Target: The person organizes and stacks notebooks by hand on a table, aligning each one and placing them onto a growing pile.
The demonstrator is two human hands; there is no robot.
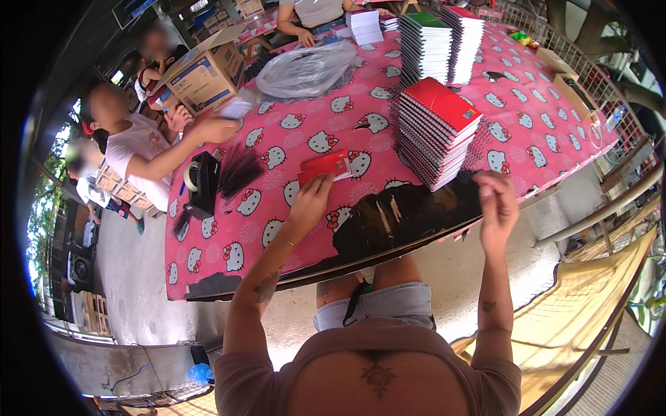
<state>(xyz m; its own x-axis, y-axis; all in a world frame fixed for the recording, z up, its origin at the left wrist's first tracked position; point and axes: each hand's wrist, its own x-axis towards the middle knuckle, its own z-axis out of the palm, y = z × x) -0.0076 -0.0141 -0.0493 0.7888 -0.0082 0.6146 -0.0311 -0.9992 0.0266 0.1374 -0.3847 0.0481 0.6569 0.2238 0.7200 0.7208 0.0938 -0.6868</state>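
Note:
A small red notebook [323,165] lies at the middle of the table, its white page edges showing on the right. My left hand [313,200] grips its near edge, fingers bent over the cover. Off to the right, my right hand [498,208] is raised by the table's front edge. Its fingers are curled together, and whatever may be between them is too small to make out. Between my hands, a bit farther back, rises a stack of spiral-bound notebooks [440,132] with a red cover on top. Thin black strands [239,170] lie left of the small notebook.
A black tape dispenser [202,186] stands at the table's left. Behind are a clear plastic bag [305,69], a cardboard box [205,78] and taller notebook stacks [424,52]. A co-worker at left holds out papers [236,107]; another sits opposite. The pink tablecloth [277,232] is torn near me.

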